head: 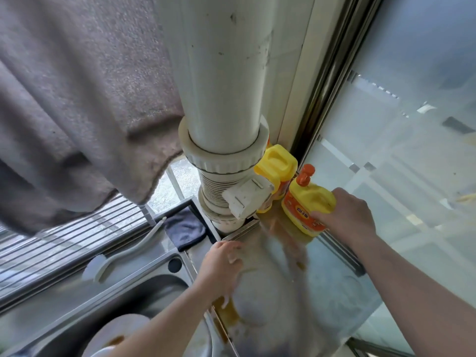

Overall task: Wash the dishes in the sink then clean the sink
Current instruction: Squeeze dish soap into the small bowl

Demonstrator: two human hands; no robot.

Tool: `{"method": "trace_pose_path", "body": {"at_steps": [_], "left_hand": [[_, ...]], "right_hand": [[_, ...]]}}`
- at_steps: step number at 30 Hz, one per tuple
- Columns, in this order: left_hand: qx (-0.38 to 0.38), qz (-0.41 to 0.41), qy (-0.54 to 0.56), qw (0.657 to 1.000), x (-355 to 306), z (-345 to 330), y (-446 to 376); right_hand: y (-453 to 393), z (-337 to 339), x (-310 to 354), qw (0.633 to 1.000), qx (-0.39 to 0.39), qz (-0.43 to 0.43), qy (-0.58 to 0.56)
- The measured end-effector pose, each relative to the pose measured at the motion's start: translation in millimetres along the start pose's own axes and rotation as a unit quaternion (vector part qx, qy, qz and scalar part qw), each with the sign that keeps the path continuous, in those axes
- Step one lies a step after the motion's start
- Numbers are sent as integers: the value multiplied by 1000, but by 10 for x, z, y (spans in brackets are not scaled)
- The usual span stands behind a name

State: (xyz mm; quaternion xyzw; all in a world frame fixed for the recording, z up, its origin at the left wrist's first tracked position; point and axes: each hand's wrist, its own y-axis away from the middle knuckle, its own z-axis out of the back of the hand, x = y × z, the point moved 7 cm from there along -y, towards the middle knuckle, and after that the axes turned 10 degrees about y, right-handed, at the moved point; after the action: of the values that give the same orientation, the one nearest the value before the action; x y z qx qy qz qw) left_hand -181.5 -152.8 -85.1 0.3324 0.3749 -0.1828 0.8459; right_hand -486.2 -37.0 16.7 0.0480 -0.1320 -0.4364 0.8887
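My right hand (345, 215) grips a yellow detergent bottle (306, 199) with an orange pump cap. The bottle stands at the back corner of the shiny steel counter (322, 292). My left hand (221, 269) hovers at the counter's edge beside the sink (144, 292), fingers bent downward and blurred. I cannot tell whether it holds anything. A white plate (116, 331) with a brown stain lies in the sink at the lower left, and my left forearm covers part of it.
A thick white drain pipe (224, 99) rises just behind the counter, with a second yellow bottle (278, 166) beside it. A dark cloth (185, 230) and a grey faucet (123, 253) sit behind the sink. A grey towel (64, 99) hangs upper left. Frosted glass (399, 163) closes the right side.
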Motion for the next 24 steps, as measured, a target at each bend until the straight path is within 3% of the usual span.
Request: {"method": "trace_pose_path", "body": {"at_steps": [5,9,14,18,22,24], "left_hand": [[-37,34,12,999,428,343,169],[-49,37,-8,998,650,524,265],[-72,36,-17,997,915,816,298],[-104,22,4,994,1007,1118,335],[14,-46,100,994,1012,1226,447],[30,-46,129,990,1020,1339,545]], "right_hand": [[557,98,-129,997,-45,-33,-53],[1191,54,-166,995,-28,-42,-88],[1753,-188,332,994,-2,94,-50],[1970,-596,1053,968,87,221,-76],[1931,-674,1866,941,64,316,-98],[1846,-655,2226,936,65,326,-115]]}}
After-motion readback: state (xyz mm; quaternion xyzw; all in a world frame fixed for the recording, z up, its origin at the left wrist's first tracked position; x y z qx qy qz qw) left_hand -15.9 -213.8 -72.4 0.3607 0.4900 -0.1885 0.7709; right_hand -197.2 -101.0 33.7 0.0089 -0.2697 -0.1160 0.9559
